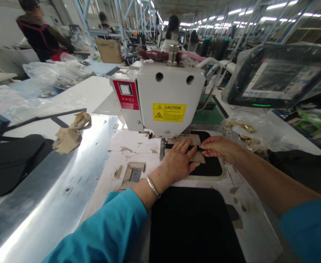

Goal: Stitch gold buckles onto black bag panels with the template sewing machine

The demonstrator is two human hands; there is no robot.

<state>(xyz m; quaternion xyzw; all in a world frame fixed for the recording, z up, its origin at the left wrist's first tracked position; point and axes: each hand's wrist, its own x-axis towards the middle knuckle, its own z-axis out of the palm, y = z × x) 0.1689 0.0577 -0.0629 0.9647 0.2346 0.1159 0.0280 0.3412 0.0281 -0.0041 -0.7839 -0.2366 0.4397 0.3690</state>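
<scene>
My left hand (180, 160) lies flat with its fingers stretched out, pressing on a black strip (171, 146) and the tan tape (199, 157) beside it. My right hand (217, 148) is closed in a pinch on the right end of that strip, where the fingertips partly hide it. Both hands rest over a black fabric panel (211, 168) with rounded corners, just below the head of a white sewing machine (146, 106). A second, larger black panel (190, 223) lies nearer to me, below my left wrist.
A tape-framed slot (135, 174) is left of my hand. A control screen (281, 80) wrapped in plastic stands at right, above a bag of gold-coloured parts (242, 131). Crumpled tan tape (72, 134) and black fabric (15, 160) lie left. Several people work behind.
</scene>
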